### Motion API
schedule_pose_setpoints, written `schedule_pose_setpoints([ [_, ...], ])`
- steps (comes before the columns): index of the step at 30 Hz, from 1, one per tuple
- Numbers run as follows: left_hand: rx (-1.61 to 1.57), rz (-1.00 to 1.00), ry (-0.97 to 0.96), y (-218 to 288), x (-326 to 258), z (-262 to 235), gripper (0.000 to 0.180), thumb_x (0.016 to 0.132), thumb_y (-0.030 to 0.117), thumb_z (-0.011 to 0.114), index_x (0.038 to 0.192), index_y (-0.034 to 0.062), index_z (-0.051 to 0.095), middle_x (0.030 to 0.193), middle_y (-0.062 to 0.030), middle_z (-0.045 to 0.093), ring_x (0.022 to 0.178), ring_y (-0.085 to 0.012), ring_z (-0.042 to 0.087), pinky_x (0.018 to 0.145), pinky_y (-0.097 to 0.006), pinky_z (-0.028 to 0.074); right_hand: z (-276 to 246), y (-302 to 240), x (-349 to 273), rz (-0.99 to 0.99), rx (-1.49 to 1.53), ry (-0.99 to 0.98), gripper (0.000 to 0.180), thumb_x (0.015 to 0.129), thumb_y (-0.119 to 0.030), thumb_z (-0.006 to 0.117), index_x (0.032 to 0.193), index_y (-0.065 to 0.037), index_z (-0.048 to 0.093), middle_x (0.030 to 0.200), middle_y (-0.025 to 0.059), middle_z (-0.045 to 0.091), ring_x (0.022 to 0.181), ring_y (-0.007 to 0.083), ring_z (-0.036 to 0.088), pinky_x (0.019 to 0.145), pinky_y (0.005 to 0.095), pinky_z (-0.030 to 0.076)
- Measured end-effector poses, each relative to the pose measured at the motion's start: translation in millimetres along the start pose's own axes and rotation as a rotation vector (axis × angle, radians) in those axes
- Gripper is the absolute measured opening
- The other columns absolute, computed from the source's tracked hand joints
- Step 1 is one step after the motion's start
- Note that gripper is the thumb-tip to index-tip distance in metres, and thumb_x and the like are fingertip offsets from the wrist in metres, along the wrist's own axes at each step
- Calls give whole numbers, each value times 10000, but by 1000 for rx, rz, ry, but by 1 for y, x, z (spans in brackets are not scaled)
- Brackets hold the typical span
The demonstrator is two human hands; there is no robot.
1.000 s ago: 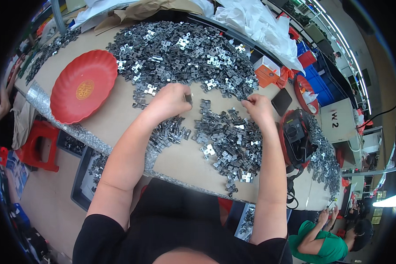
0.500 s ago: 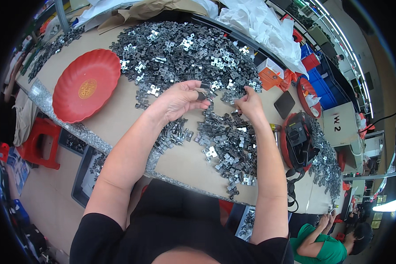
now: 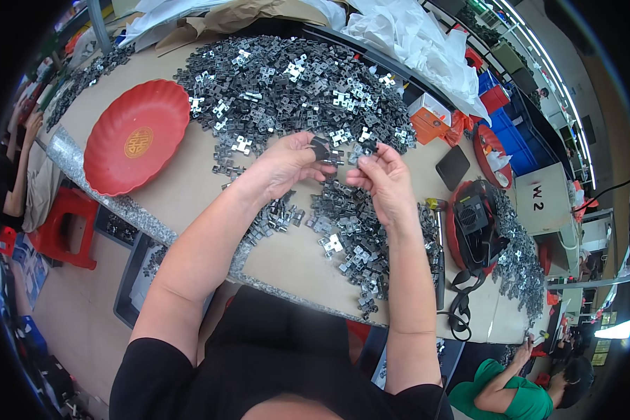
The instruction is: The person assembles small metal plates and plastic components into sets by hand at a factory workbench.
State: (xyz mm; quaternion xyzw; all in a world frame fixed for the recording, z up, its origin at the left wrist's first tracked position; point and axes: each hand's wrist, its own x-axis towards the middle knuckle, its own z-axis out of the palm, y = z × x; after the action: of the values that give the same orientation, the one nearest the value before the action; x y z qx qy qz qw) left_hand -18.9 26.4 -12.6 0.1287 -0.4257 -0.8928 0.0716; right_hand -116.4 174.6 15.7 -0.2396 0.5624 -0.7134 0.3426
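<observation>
Over the worktable [image 3: 294, 269], the left hand [image 3: 287, 168] has its thumb and fingers closed on a small metal clip [image 3: 335, 158], with a dark patch at the fingertips too small to make out. The right hand [image 3: 387, 183] faces it from just beside, thumb and fingers curled near another shiny piece [image 3: 357, 151]; whether they grip it, I cannot tell. The hands are close but apart, and the clip lies between them. Beyond them spreads a large heap of similar metal clips [image 3: 294, 84], mostly dark grey with a few bright ones. A smaller pile [image 3: 360, 241] lies on the near side, partly behind the right hand and forearm, and a loose cluster [image 3: 269, 218] lies by the left forearm. To the left sits a red scalloped plate [image 3: 137, 138] with a gold emblem. To the right are a long-handled tool [image 3: 440, 262], a flat black rectangular object [image 3: 452, 166] and an orange-and-white box [image 3: 428, 120].
</observation>
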Motion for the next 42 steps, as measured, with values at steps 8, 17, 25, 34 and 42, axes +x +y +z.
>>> schedule_pose_setpoints([
  [8,7,102,-22,-6,0,4,132,769,16,527,890,22,474,846,-55,543,721,-119,550,623,-211,459,0,13,1,4,-255,32,189,798,-100,535,910,28,451,750,82,546,575,135,577,454,204,479],
  [17,-40,120,78,-6,0,7,159,761,-24,501,913,4,464,873,-75,542,763,-143,559,692,-237,477,8,15,-4,-24,-114,43,245,796,-54,525,990,44,413,799,104,551,668,158,584,551,219,502],
  [25,-60,121,40,-4,-5,11,179,765,-14,505,944,-4,493,923,-77,553,813,-136,554,723,-238,470,5,28,0,-156,-162,77,325,790,-47,538,1075,72,439,833,101,567,686,120,563,589,227,495],
  [34,60,128,-8,-3,-3,10,131,759,29,547,889,24,546,863,-37,571,765,-98,555,695,-223,466,5,25,-1,-148,-197,114,280,783,-48,547,1019,87,482,829,119,583,655,125,572,580,220,491],
  [42,215,195,-28,-2,-10,15,161,737,26,562,898,14,548,831,-36,596,713,-67,556,688,-197,446,6,12,-4,15,-171,68,208,776,-62,540,950,50,520,767,88,594,617,117,576,534,208,486],
])
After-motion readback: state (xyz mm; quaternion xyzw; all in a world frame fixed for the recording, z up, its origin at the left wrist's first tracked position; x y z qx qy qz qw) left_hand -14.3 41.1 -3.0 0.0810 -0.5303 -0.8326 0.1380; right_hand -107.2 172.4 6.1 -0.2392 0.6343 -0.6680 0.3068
